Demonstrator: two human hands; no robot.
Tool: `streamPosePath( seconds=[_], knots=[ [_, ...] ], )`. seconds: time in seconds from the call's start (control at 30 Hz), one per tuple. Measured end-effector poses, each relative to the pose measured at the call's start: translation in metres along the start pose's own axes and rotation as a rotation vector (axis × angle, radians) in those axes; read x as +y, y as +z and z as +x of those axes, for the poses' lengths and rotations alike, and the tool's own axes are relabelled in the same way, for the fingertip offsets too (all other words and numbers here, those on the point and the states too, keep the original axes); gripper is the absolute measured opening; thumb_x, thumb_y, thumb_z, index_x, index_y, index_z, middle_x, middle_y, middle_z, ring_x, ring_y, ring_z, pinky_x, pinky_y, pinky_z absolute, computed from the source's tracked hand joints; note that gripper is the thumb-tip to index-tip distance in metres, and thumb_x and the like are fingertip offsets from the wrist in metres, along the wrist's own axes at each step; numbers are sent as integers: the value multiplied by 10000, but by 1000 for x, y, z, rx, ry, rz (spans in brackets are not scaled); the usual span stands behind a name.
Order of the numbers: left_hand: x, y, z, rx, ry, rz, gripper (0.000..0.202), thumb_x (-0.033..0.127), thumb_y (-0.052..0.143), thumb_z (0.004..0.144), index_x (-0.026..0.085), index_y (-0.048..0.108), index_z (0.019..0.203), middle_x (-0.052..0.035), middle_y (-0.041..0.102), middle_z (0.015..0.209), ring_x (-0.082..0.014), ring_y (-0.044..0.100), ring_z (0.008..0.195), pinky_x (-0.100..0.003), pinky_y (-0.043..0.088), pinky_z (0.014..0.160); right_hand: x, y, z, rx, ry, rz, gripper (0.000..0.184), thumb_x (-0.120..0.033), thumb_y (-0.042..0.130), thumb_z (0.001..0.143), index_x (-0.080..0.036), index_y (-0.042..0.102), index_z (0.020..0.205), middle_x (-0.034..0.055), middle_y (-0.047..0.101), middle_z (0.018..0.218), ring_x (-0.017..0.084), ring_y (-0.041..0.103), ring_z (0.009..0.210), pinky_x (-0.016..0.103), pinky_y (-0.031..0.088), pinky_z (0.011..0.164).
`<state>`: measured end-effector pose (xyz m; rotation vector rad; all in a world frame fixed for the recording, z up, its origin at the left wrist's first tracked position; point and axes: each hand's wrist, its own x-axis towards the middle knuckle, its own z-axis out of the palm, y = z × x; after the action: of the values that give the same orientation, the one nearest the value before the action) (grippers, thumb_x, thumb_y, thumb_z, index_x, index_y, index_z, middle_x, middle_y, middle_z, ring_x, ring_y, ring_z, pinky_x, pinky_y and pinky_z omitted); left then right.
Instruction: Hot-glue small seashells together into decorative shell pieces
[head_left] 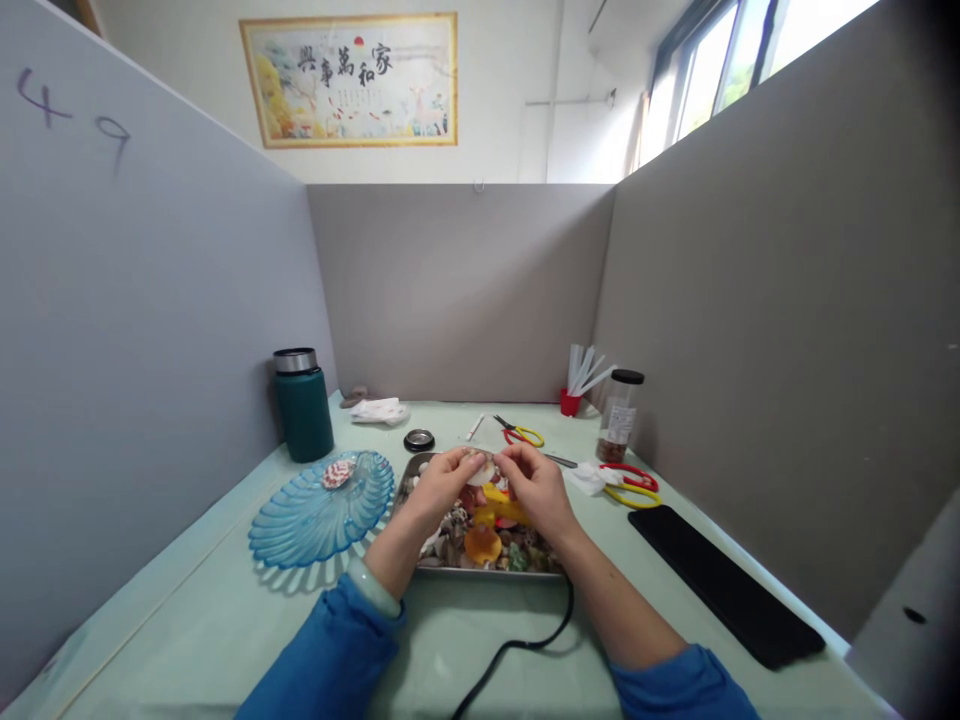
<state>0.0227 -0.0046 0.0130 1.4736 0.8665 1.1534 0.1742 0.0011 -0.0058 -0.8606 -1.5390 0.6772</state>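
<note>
Centre of frame: left hand (451, 482) and right hand (534, 488) raised together over a metal tray (487, 573); thumbs and fingers drawn nearly closed, both pinching a small pale shell (481, 473) between them, left at one edge, right at the other; shell sits just above the tray's contents, partly covered by fingers; in the tray, a yellow object (491, 506) with an orange shell (482, 545) below it, among many small shells and stones; black cord (517, 645) curving from the tray's lower right corner to the bottom edge of frame; left of centre, a blue scalloped dish (289, 520) bearing a red-and-white shell (338, 474); farther up at left, a dark green bottle (304, 415); right of centre, a clear jar (616, 430) with black lid; lower right, a flat black slab (724, 585)
</note>
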Motion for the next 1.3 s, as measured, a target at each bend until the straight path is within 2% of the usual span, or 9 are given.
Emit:
streamPosePath(
  seconds=[0.3, 0.5, 0.73, 0.9, 1.0, 1.13, 1.3],
  knots=[
    [-1, 1, -3, 37, 69, 61, 326, 446, 578, 804, 143, 600, 922, 15, 575, 606, -90, 529, 429, -186, 399, 411, 0, -1, 0, -14, 15, 46, 270, -417, 558, 834, -174, 570, 717, -29, 550, 564, 87, 436, 437, 206, 368, 454],
    [0, -1, -3, 22, 105, 93, 333, 412, 579, 810, 129, 650, 970, -21, 633, 693, -116, 579, 488, -230, 475, 500, 4, -1, 0, -9, -4, 54, 255, -405, 563, 836, -180, 556, 716, -41, 508, 541, 87, 431, 435, 205, 369, 453],
    [-2, -4, -1, 28, 172, 189, 323, 404, 581, 809, 133, 675, 957, -44, 654, 753, -126, 584, 527, -246, 486, 535, 4, -2, -2, -27, -45, 43, 228, -370, 553, 850, -183, 546, 719, -40, 506, 558, 87, 441, 451, 202, 364, 461],
    [-3, -2, -2, 64, 237, 249, 332, 413, 558, 822, 137, 668, 969, -57, 649, 797, -140, 588, 621, -233, 491, 539, 3, -2, -2, 3, -98, -33, 196, -341, 540, 860, -182, 556, 748, -33, 517, 586, 94, 466, 496, 201, 371, 489],
    [-4, -1, -2, 69, 236, 268, 336, 414, 539, 832, 148, 659, 999, -55, 648, 781, -159, 605, 668, -242, 501, 572, 3, -2, -3, 17, -124, -77, 187, -335, 534, 865, -182, 565, 761, -31, 520, 593, 98, 472, 510, 202, 370, 495],
    [-6, -2, -1, 108, 230, 276, 302, 412, 545, 822, 172, 651, 971, -60, 648, 858, -184, 608, 774, -240, 505, 601, 1, -1, -3, 41, -142, -95, 186, -321, 532, 866, -180, 574, 752, -30, 535, 587, 101, 491, 513, 202, 374, 499],
    [-6, -1, 0, 73, 169, 150, 278, 424, 544, 817, 182, 575, 951, -38, 598, 833, -192, 595, 790, -270, 537, 565, -1, 0, -4, 9, -123, -36, 183, -322, 533, 868, -181, 567, 757, -15, 587, 623, 113, 552, 522, 206, 407, 505]
  ],
)
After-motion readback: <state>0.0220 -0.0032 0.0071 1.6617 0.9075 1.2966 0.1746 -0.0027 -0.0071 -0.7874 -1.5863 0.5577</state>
